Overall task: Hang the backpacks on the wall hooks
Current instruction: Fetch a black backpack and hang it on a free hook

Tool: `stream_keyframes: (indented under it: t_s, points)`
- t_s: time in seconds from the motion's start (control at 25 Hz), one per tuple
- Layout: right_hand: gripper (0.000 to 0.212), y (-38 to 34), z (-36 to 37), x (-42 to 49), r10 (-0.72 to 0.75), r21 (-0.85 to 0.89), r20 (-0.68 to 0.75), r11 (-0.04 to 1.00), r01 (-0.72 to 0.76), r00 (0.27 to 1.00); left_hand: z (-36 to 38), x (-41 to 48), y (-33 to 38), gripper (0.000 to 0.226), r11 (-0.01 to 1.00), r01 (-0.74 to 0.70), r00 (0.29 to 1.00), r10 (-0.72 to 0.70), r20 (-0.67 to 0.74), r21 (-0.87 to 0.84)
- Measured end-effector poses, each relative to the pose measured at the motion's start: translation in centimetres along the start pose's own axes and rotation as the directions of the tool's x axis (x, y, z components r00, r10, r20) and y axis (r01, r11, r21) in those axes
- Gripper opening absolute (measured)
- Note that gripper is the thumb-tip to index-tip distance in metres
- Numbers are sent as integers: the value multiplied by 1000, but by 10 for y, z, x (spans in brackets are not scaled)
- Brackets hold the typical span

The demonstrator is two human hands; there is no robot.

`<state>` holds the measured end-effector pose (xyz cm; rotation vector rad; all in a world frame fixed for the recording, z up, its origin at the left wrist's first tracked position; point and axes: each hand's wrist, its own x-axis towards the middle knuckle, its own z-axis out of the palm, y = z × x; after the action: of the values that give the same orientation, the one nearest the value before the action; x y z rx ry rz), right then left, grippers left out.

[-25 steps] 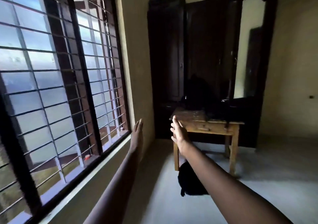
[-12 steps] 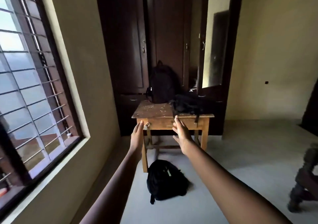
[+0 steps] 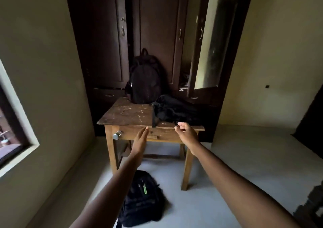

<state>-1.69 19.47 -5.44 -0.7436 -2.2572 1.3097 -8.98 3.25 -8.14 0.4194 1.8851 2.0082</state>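
Three black backpacks are in view. One stands upright (image 3: 146, 80) at the back of a worn wooden table (image 3: 125, 113), leaning on the dark wardrobe. A second lies flat (image 3: 173, 109) on the table's right half, a strap hanging over the front edge. The third backpack (image 3: 142, 201) lies on the floor in front of the table, partly behind my left forearm. My left hand (image 3: 140, 138) is stretched out flat and empty before the table's drawer. My right hand (image 3: 186, 134) hovers at the table's front edge just below the flat backpack, fingers curled, holding nothing. No wall hooks are visible.
A dark wooden wardrobe (image 3: 104, 44) fills the wall behind the table, one mirrored door (image 3: 209, 40) ajar. A window (image 3: 8, 128) is set in the left wall. Dark furniture (image 3: 311, 203) pokes in at the lower right. The floor is pale concrete.
The view has swung right from the window and come closer to the table. Both arms have reached forward; the right hand's fingers have curled near the flat backpack.
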Motion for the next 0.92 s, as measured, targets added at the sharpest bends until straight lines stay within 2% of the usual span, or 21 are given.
stream_keyframes:
  t_s: [0.08, 0.2, 0.36, 0.44, 0.64, 0.76, 0.92]
  points:
    - [39, 15, -2, 46, -64, -188, 65, 979, 75, 996, 13, 42, -6, 47, 1000, 10, 999, -10, -33, -6]
    - [42, 37, -7, 133, -165, -443, 185, 866, 232, 969, 44, 126, -17, 45, 999, 6, 999, -8, -43, -39]
    - [57, 67, -11, 247, -74, -632, 337, 721, 284, 939, 80, 240, -43, 43, 989, 104, 993, -109, -41, -105]
    - [69, 86, -11, 305, -18, -705, 358, 650, 283, 933, 95, 293, -60, 42, 983, 144, 984, -155, -92, -112]
    - [94, 137, 17, 393, 104, -773, 486, 514, 372, 868, 124, 355, -90, 42, 973, 231, 955, -229, -190, -10]
    - [94, 179, 41, 429, 166, -783, 564, 418, 460, 809, 142, 368, -108, 39, 963, 268, 915, -242, -321, 38]
    - [76, 212, 38, 455, -79, -673, 680, 330, 662, 729, 159, 352, -143, 34, 953, 301, 837, -279, -470, -31]
